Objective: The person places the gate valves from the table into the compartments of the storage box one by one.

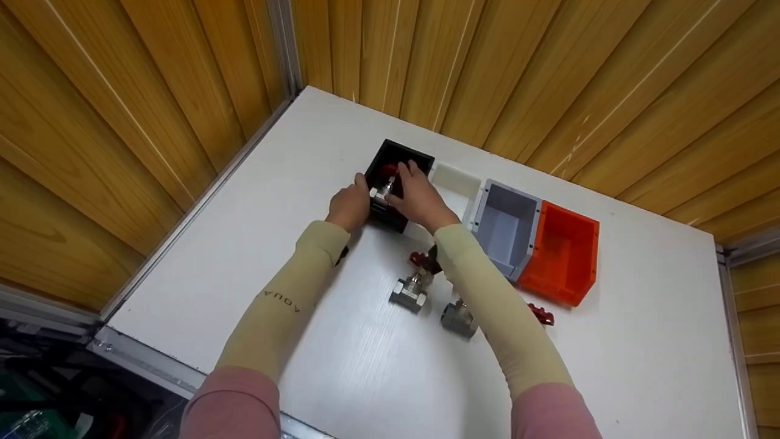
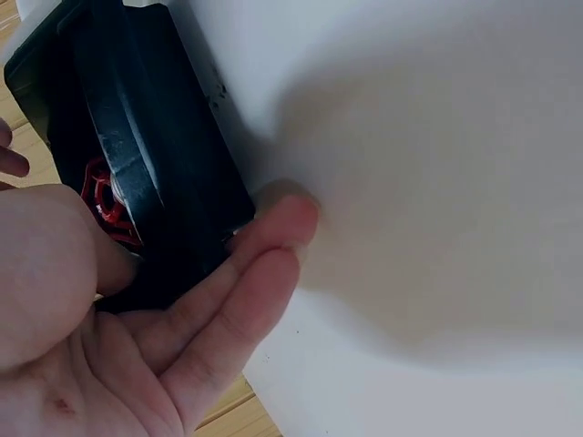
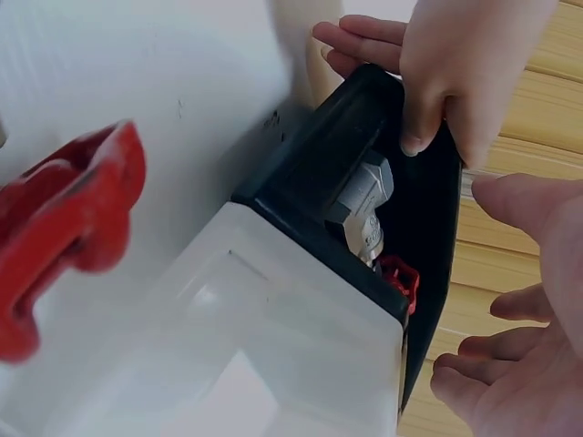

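A black bin [image 1: 409, 148] stands at the left end of a row of bins. Its side wall lies between the thumb and fingers of my left hand [image 1: 350, 204], thumb inside and fingers outside. My right hand [image 1: 421, 198] is over the bin's other side; in the right wrist view its fingers are spread and hold nothing. Inside the bin lies a metal valve [image 3: 364, 205] with a red handwheel, apart from the right fingers in that view. In the left wrist view only part of the red handwheel [image 2: 111, 196] shows past the bin wall.
Beside the black bin stand a white bin [image 1: 457, 178], a grey bin [image 1: 504, 228] and a red-orange bin [image 1: 563, 250]. Nearer me lie a valve [image 1: 409, 292], a second valve [image 1: 459, 318] partly behind my right sleeve, and a red handwheel [image 1: 541, 314]. Wooden walls border the white table.
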Demonstrator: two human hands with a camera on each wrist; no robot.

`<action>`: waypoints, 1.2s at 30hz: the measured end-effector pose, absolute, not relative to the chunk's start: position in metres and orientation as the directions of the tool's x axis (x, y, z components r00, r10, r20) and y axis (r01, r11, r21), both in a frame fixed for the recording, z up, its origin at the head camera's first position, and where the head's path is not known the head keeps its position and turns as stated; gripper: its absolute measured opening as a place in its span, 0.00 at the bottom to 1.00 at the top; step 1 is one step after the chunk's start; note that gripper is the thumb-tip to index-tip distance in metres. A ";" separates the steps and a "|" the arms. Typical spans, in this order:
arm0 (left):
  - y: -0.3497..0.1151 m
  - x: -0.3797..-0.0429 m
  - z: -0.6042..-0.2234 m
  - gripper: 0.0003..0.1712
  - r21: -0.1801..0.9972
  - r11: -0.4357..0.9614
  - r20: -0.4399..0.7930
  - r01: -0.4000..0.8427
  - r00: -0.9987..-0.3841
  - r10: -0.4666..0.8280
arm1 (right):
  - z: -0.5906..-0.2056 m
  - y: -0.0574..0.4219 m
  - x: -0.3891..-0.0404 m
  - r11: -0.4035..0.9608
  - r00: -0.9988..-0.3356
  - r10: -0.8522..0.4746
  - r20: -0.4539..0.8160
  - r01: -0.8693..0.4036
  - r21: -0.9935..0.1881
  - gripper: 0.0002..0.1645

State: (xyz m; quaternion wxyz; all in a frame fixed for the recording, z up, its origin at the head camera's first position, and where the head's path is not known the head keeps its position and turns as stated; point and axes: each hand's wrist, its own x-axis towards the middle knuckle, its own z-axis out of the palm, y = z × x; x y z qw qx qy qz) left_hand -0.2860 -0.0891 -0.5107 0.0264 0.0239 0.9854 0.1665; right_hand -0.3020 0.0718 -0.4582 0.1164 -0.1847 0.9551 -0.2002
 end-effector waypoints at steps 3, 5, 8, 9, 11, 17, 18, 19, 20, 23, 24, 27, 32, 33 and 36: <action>-0.089 -0.287 -0.511 0.12 0.330 0.944 -0.031 0.021 -0.999 0.033 | -0.456 0.075 -0.300 0.851 -0.905 -0.397 -0.151 -0.302 -0.430 0.50; -0.089 -0.287 -0.511 0.12 0.333 0.943 -0.015 0.017 -1.000 0.023 | -0.454 0.078 -0.298 0.851 -0.906 -0.394 -0.152 -0.298 -0.432 0.50; -0.088 -0.287 -0.512 0.12 0.337 0.941 -0.001 0.015 -1.000 0.016 | -0.452 0.083 -0.295 0.853 -0.910 -0.386 -0.152 -0.290 -0.434 0.50; -0.088 -0.287 -0.512 0.13 0.337 0.941 0.001 0.014 -1.000 0.015 | -0.451 0.085 -0.294 0.855 -0.911 -0.382 -0.153 -0.285 -0.433 0.50; -0.088 -0.287 -0.512 0.12 0.339 0.941 0.010 0.011 -1.000 0.008 | -0.450 0.088 -0.293 0.857 -0.914 -0.376 -0.154 -0.280 -0.432 0.51; -0.086 -0.288 -0.511 0.13 0.356 0.935 0.008 -0.004 -1.000 -0.008 | -0.448 0.100 -0.289 0.847 -0.915 -0.377 -0.142 -0.278 -0.454 0.51; -0.086 -0.289 -0.510 0.13 0.359 0.933 0.003 -0.007 -1.000 -0.009 | -0.448 0.102 -0.289 0.844 -0.915 -0.379 -0.139 -0.280 -0.457 0.51; -0.086 -0.289 -0.510 0.13 0.360 0.933 -0.002 -0.009 -1.000 -0.009 | -0.448 0.104 -0.287 0.842 -0.914 -0.380 -0.139 -0.280 -0.460 0.51; -0.087 -0.289 -0.510 0.14 0.360 0.933 -0.011 -0.011 -1.000 -0.008 | -0.447 0.107 -0.287 0.842 -0.914 -0.380 -0.138 -0.280 -0.461 0.51; -0.090 -0.291 -0.508 0.16 0.356 0.934 -0.040 -0.007 -0.999 0.008 | -0.447 0.113 -0.282 0.837 -0.911 -0.389 -0.135 -0.288 -0.465 0.51; -0.092 -0.291 -0.507 0.17 0.360 0.933 -0.053 -0.005 -0.998 0.015 | -0.447 0.115 -0.281 0.836 -0.909 -0.395 -0.137 -0.294 -0.463 0.51; -0.098 -0.292 -0.504 0.21 0.368 0.930 -0.094 -0.003 -0.995 0.034 | -0.448 0.119 -0.276 0.835 -0.902 -0.407 -0.144 -0.304 -0.459 0.50; -0.103 -0.295 -0.499 0.18 0.338 0.941 -0.123 -0.016 -0.992 0.028 | -0.451 0.128 -0.266 0.839 -0.891 -0.428 -0.153 -0.329 -0.433 0.50; -0.103 -0.295 -0.498 0.17 0.324 0.946 -0.118 -0.016 -0.993 0.024 | -0.452 0.129 -0.264 0.841 -0.889 -0.431 -0.156 -0.333 -0.427 0.50; -0.102 -0.295 -0.494 0.18 0.269 0.963 -0.067 0.000 -0.998 0.018 | -0.453 0.133 -0.258 0.848 -0.888 -0.429 -0.169 -0.331 -0.415 0.50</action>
